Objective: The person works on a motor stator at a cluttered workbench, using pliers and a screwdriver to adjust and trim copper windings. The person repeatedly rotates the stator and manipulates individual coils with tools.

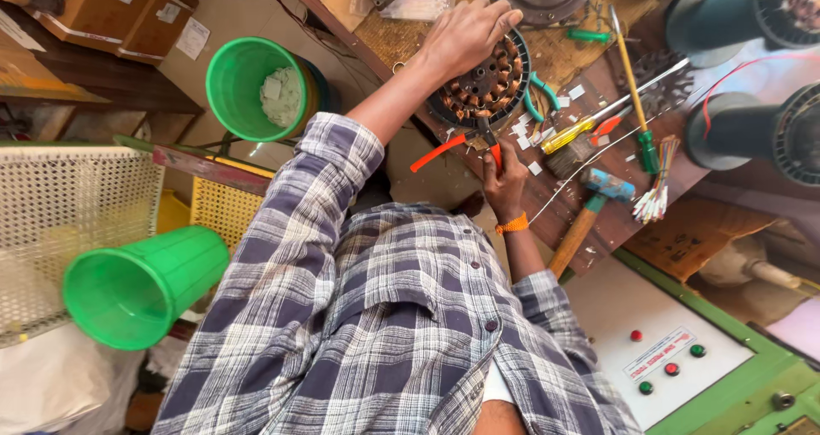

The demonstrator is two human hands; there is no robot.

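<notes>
In the upper middle of the frame, the left hand presses its grip closed over the round black motor stator with copper windings on the wooden surface. Just below, the right hand is clenched around orange-handled pliers, whose tips touch the stator's rim.

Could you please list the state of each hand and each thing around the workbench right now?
left hand: gripping the rim of the stator
right hand: closed on the pliers
stator: flat on the bench, copper windings showing
pliers: orange handles spread, tip at the stator edge
hammer: lying unused
yellow screwdriver: lying unused
green bucket: upright, scraps inside
second green bucket: tipped on its side
</notes>
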